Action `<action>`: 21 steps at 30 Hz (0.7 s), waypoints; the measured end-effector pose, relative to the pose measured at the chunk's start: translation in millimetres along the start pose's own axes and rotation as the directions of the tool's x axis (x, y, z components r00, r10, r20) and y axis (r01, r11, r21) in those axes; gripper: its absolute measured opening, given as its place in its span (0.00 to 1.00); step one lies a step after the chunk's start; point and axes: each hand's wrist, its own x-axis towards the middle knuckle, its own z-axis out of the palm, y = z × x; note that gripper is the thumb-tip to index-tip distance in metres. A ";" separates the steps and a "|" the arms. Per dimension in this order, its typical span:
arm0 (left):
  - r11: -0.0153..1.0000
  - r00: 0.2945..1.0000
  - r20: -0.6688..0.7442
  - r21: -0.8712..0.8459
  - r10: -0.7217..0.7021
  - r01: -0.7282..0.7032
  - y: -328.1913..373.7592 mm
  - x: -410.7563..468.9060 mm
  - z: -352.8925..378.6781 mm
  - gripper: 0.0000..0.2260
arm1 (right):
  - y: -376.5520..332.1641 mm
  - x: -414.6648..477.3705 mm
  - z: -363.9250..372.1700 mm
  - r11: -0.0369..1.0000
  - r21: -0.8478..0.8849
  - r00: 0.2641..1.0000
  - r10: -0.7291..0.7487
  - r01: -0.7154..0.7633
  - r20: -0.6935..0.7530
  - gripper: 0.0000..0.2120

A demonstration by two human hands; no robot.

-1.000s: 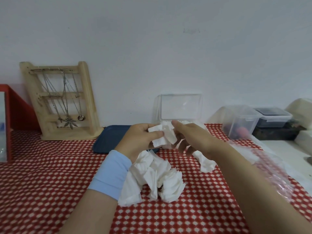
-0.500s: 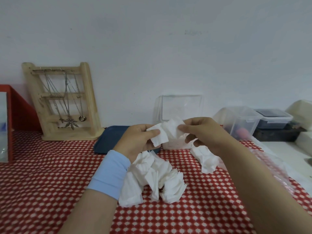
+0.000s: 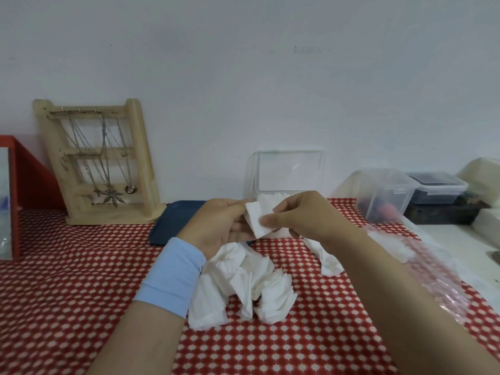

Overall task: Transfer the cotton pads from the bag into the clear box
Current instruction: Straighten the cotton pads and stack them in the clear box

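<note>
Now both hands' fingers pinch flat white square cotton pad [image 3: 258,221].

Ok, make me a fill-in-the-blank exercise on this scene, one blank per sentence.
The left hand and right hand pinch the same cotton ___.
The clear box has its lid standing ___.
The loose white pile lies on a ___-and-white tablecloth.
Necklaces hang on the ___ stand.
Missing words: pad; open; red; wooden.
</note>
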 end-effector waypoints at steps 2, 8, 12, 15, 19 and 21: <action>1.000 1.000 0.020 -0.008 -0.013 0.013 1.0 0.9 0.3 0.15 | 1.3 1.7 2.4 0.998 -0.061 1.000 0.003 -0.005 -0.027 0.09; 0.985 0.989 0.143 0.166 0.028 -0.052 0.0 -2.7 -3.0 0.13 | 3.3 3.2 -1.9 0.999 -0.031 0.999 0.009 -0.007 0.043 0.16; 0.984 0.991 0.132 0.169 0.039 -0.062 -0.2 -2.5 2.3 0.12 | 4.8 2.6 -17.3 1.000 0.018 0.994 0.008 -0.010 0.109 0.07; 0.989 0.996 0.083 0.139 0.034 -0.045 -3.7 2.0 9.6 0.12 | 7.8 2.6 -31.8 0.999 -0.050 0.997 -0.010 0.014 0.080 0.04; 0.989 0.998 -0.016 0.142 0.054 -0.052 -11.3 8.6 11.6 0.10 | 18.3 3.0 -56.2 0.911 -0.404 0.995 -0.055 0.085 0.086 0.07; 0.990 0.997 -0.032 0.124 0.069 -0.064 -12.3 9.9 11.2 0.10 | 29.2 5.2 -62.0 0.793 -0.608 0.986 0.059 0.049 0.157 0.12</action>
